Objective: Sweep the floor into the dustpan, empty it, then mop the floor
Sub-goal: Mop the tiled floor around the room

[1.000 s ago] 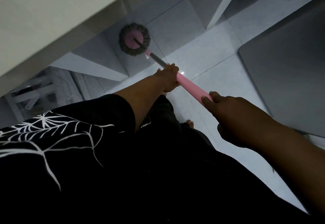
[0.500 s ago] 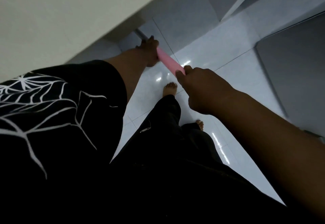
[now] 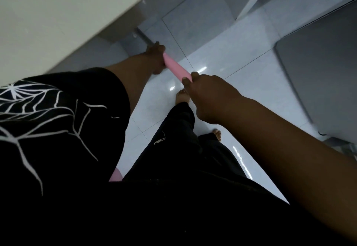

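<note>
I hold a mop by its pink handle [image 3: 175, 68] with both hands. My left hand [image 3: 156, 58] grips the handle farther down, where the pink grip meets the grey metal shaft [image 3: 144, 37]. My right hand [image 3: 207, 96] grips the near end of the pink grip. The shaft runs up and left under a pale ledge [image 3: 58, 13], and the mop head is hidden there. The white tiled floor [image 3: 241, 75] shines with wet reflections.
My bare feet [image 3: 181, 96] stand on the tiles below the handle, legs in black trousers. A dark grey panel [image 3: 318, 71] fills the right side. A small pink object [image 3: 116, 175] peeks out beside my shirt at lower left.
The mop head, visible on the floor a second ago, has slid out of sight under the pale ledge. Both hands kept their grip as the view swung left.
</note>
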Demonstrator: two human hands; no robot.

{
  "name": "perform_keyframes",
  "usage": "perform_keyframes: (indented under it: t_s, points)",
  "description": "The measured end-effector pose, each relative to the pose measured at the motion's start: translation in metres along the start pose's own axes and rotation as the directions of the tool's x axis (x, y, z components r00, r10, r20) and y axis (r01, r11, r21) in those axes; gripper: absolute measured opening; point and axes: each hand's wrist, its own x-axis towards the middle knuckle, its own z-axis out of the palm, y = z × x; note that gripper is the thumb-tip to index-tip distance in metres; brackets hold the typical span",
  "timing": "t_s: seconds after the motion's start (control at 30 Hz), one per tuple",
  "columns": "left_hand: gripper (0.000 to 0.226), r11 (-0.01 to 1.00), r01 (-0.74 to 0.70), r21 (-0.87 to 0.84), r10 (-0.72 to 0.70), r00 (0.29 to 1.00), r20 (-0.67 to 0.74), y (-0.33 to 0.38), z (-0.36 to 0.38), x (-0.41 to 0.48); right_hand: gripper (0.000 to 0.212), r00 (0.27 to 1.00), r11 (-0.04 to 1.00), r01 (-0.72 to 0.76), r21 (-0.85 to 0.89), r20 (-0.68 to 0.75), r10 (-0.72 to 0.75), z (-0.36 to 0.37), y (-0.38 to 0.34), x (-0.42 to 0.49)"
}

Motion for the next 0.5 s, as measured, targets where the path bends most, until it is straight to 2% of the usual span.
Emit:
perform_keyframes:
  t_s: [0.13,0.33,0.5]
  points:
    - [0.054,0.997,-0.044,-0.064,0.043,0.999,-0.018,0.031,0.021,-0.033,0.053,0.999,1.000,0.000,0.000,0.055,0.000,0.007,0.006,-0.039]
    - [0.061,0.992,-0.114,-0.060,0.114,0.993,-0.005,0.081,0.063,-0.094,0.067,0.994,0.997,-0.012,-0.082,0.109,0.021,0.028,0.010,-0.119]
    - [0.053,0.979,-0.192,-0.072,0.190,0.981,-0.037,0.114,0.104,-0.136,0.063,0.987,0.993,-0.020,-0.117,0.155,0.038,0.045,0.011,-0.183]
